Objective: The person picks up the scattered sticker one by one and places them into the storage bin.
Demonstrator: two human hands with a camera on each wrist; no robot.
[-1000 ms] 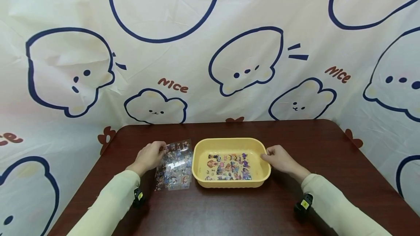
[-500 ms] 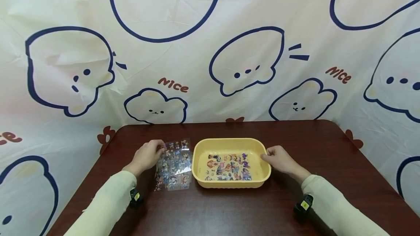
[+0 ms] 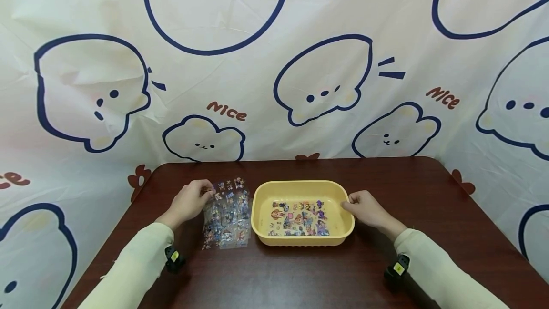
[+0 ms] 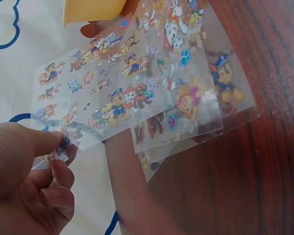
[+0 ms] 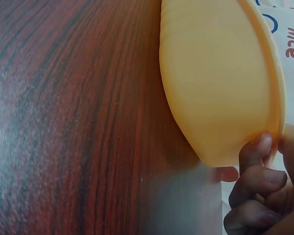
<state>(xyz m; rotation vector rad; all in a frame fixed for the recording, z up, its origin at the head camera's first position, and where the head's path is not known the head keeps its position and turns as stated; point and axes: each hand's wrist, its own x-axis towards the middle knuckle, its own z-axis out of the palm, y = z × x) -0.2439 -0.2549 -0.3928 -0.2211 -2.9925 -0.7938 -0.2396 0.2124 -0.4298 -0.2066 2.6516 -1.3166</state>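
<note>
My left hand pinches the corner of a clear sticker sheet between thumb and fingers, and that sheet is lifted off the ones under it. More transparent sticker sheets with small cartoon puppy pictures lie in an overlapping pile left of the yellow tray. The right hand grips the tray's right rim, thumb on one side and curled fingers beneath, as the right wrist view shows. Inside the tray lies a sticker sheet with colourful figures.
All of it is on a dark brown wood-grain table. A white cloth printed with blue outlined cartoons hangs behind the table and along both sides.
My left hand has moved slightly left and up, raising the far corner of the top sticker sheet off the pile. The right hand and the tray have stayed in place.
</note>
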